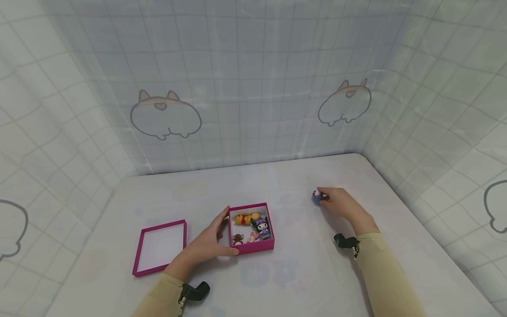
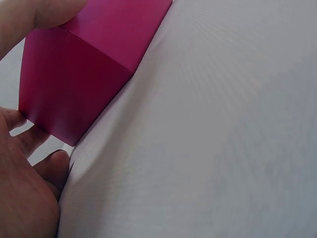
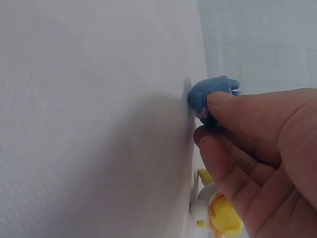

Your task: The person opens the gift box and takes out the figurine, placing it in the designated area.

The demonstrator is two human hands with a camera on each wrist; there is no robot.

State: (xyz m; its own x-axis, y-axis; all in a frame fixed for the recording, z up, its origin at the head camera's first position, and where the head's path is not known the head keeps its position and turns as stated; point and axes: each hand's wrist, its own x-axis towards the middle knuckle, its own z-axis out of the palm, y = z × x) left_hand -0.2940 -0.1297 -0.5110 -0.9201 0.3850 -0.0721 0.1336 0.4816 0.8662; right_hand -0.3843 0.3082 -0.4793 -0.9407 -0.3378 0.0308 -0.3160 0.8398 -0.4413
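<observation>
My left hand grips a magenta box at its left side, thumb on the front wall and fingers along the left wall. In the left wrist view the box stands on the cloth. Inside it lie small figurines: a yellow one in red, a black-and-purple one, a pink one and a brown one. At the right, my right hand pinches a blue figurine between thumb and fingers, at the table surface. Below that hand in the right wrist view is a yellow-and-white figurine.
A shallow magenta lid with a white inside lies left of the box, partly behind my left forearm. Pale cloth covers the table. Grid-patterned curtains with drawn animals hang at the back and both sides.
</observation>
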